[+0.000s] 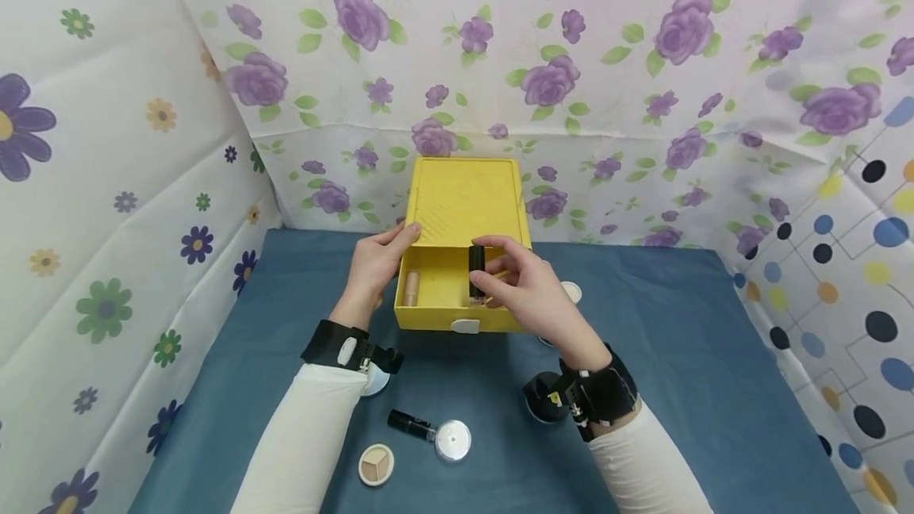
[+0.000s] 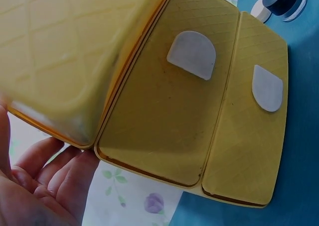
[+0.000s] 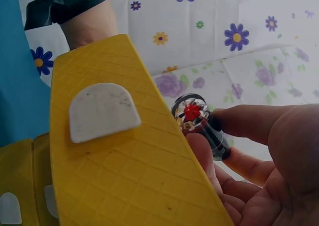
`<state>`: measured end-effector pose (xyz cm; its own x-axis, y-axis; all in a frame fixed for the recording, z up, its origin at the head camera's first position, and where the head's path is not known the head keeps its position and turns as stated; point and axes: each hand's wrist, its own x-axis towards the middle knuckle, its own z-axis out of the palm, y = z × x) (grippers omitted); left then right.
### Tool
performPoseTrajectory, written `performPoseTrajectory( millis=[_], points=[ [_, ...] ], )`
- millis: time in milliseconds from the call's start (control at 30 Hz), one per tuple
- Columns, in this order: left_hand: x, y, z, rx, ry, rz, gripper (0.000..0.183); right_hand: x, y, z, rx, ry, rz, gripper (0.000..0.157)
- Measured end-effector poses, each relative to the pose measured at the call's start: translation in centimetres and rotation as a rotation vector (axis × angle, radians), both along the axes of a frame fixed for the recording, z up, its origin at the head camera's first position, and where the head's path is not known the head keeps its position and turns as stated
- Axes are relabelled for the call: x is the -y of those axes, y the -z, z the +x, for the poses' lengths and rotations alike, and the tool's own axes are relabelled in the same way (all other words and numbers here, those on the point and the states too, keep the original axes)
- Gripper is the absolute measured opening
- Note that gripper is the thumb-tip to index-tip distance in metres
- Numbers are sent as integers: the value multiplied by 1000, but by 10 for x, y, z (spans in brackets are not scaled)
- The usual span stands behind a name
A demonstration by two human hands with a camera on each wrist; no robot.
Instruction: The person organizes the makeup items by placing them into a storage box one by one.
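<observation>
A yellow drawer box (image 1: 467,197) stands near the back of the table, its top drawer (image 1: 435,276) pulled out. My left hand (image 1: 374,268) holds the box's left side, thumb at the front top corner; in the left wrist view its bent fingers (image 2: 70,173) touch the edge. Between thumb and fingers, my right hand (image 1: 531,284) pinches a lipstick (image 1: 477,270), upright over the drawer. Its black body and clear, faceted end with red inside (image 3: 192,111) show in the right wrist view. A beige tube (image 1: 411,289) lies in the drawer's left part. The hand hides the drawer's right part.
In front of the box lie another black tube (image 1: 410,423), a round silver-white compact (image 1: 453,441) and a three-part palette (image 1: 376,465). A black round jar (image 1: 545,399) sits by the right wrist. Lower drawers with white handles (image 2: 192,54) are closed. Patterned cloth (image 1: 607,101) hangs behind.
</observation>
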<state>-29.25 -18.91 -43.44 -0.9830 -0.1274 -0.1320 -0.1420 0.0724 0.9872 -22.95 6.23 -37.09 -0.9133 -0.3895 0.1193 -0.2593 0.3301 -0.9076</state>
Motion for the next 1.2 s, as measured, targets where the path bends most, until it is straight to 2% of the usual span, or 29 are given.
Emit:
performPoseTrajectory(
  millis=[167, 300, 667, 767, 1000, 1200],
  points=[
    [2, -1, -1, -8, 2, -3, 85, 5, 8, -12, -47, -15, 37, 50],
    [1, -2, -1, -4, -4, -6, 85, 14, 11, -19, -101, -1, 130, 46],
    [-1, -3, 0, 4, -4, -14, 83, 37, 9, -22, -140, 12, 345, 42],
    [-1, -3, 0, 4, 0, -13, 82, 44, 9, -23, -141, 1, 359, 43],
    [-2, -2, 0, 1, 6, -12, 81, 57, 13, -28, -139, -85, 430, 42],
    [-1, -1, 0, 4, 7, -22, 82, 63, 12, -30, -95, -98, 479, 39]
  ],
)
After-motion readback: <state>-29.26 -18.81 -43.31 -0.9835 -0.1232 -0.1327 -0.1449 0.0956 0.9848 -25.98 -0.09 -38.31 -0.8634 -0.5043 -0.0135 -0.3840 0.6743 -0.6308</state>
